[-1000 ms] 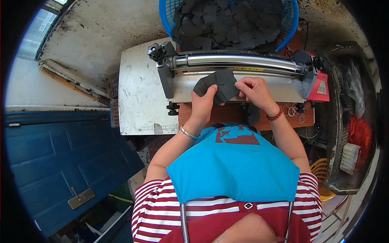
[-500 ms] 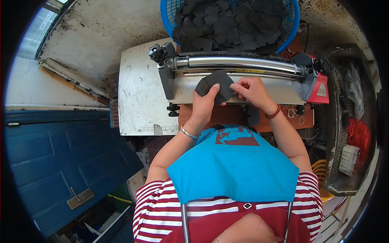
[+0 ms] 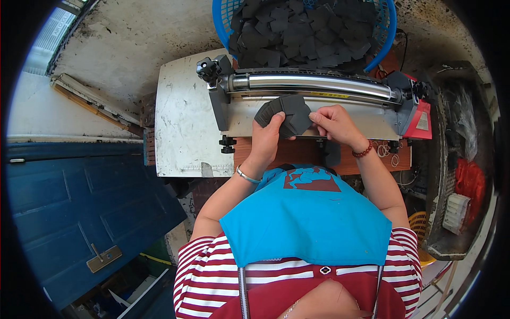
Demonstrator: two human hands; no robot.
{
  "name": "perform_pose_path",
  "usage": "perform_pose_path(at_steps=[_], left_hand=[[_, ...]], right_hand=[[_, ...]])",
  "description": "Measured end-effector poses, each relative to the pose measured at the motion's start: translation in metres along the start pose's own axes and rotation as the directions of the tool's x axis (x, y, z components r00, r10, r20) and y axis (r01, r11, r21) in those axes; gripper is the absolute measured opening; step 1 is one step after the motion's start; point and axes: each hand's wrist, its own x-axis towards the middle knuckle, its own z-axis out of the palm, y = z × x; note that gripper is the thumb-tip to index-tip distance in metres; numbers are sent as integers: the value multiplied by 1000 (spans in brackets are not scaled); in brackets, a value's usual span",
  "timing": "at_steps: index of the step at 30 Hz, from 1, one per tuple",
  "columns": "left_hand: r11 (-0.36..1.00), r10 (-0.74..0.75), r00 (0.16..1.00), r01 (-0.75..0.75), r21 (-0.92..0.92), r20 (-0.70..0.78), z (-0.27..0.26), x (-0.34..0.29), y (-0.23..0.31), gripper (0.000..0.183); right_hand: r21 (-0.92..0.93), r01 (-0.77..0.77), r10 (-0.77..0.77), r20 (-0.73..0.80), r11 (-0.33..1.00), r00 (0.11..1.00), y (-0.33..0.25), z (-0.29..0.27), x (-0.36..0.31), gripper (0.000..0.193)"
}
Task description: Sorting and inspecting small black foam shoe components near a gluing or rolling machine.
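Left hand pinches a fanned stack of dark pieces, thumb on top; the fanning probably exposes single edges to the right hand. Right thumb and forefinger are drawn together at the stack's right edge; whether they grip a piece cannot be told. Beyond both hands: roller machine, then blue basket. Print on the machine's yellow sticker: not legible.

Dark pieces in a wider fan than half a second ago
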Motion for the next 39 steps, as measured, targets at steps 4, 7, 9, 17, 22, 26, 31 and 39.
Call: perform_pose_path(at_steps=[4, 7, 9, 17, 22, 26, 31, 39], left_hand=[[997, 55, 998, -55, 47, -3, 1, 0, 1, 21], [990, 102, 995, -100, 98, -16, -5, 2, -4, 21], [982, 130, 991, -126, 139, -23, -9, 3, -3, 21], [987, 96, 994, -88, 131, -59, -9, 2, 4, 23], [995, 81, 995, -78, 70, -52, 2, 2, 1, 19], [998, 36, 998, -33, 52, -45, -2, 3, 6, 23], [1000, 1, 1000, -1, 22, -13, -3, 4, 10, 25], [1000, 6, 1000, -7, 10, 23, 4, 2, 7, 24]], right_hand=[[33, -6, 5, 28, 999, 1000, 3, 0, 2, 37], [65, -18, 16, 33, 998, 999, 0, -2, 0, 37], [95, -30, 27, 32, 995, 999, 3, -8, 0, 37], [-131, -128, 96, -224, 983, 970, 7, -18, 17, 41], [-19, 29, -30, -33, 999, 999, -3, 1, 6, 37], [-4, -95, 95, 57, 995, 994, 2, -20, 4, 32], [-351, -133, 84, -153, 927, 985, 6, -32, 18, 42], [6, 57, -57, 28, 998, 998, -1, 7, 7, 33]])
